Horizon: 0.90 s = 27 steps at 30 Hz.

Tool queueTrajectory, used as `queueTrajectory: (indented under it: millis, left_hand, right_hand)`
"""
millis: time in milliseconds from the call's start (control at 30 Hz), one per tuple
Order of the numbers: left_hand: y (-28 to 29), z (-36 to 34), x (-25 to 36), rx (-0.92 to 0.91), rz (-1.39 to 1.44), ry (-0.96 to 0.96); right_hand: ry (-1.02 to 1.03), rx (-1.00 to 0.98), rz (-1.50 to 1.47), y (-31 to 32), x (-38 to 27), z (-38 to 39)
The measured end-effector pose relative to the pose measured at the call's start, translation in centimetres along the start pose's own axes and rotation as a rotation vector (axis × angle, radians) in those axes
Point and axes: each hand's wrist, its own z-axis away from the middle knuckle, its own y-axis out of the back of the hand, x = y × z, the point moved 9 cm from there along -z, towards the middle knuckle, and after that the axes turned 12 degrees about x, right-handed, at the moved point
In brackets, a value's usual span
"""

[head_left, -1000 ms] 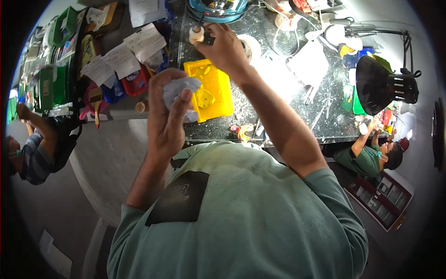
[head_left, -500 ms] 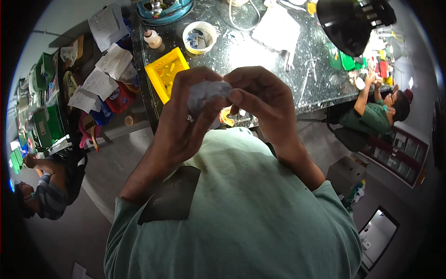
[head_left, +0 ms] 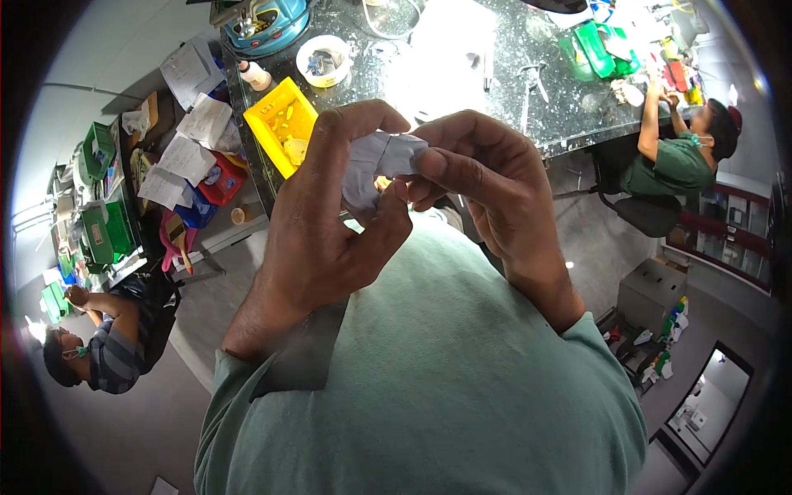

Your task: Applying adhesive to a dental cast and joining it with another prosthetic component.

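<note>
A pale grey plaster piece (head_left: 361,171), curved like a dental cast, is held up over the near edge of the bench. A thin dark line crosses its top. My left hand (head_left: 322,214) is wrapped round its left and lower side, thumb pressed near the bottom. On the other side, my right hand (head_left: 499,186) pinches its right end between thumb and fingers. My fingers hide parts of the piece. Just beyond my left hand sits a yellow tray (head_left: 262,124) with small yellow bits in it.
On the dark speckled bench (head_left: 371,82) stand a white tub (head_left: 345,74), a small bottle (head_left: 257,77) and a blue device (head_left: 276,29). A metal tool (head_left: 528,91) lies to the right. Papers (head_left: 186,157) are at the left. People sit at far left and right.
The plaster piece has turned in my hands, so its curved shape and dark line show more clearly. My left thumb has moved slightly right. The whole view has shifted.
</note>
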Motion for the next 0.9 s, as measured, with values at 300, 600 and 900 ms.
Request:
queueTrajectory:
  millis: [300,600,900]
  left_hand:
    - [-0.4,1.1,1.7,0.064,-0.076,-0.102]
    - [0.1,1.6,3.9,0.112,-0.111,-0.223]
    - [-0.3,1.3,3.6,0.047,0.064,-0.108]
  right_hand:
    - [0.034,-0.044,-0.016,0.3,-0.2,1.3]
    - [-0.043,-0.107,0.015,-0.1,-0.5,2.3]
    - [0.199,-0.049,0.072,-0.1,-2.8,2.5]
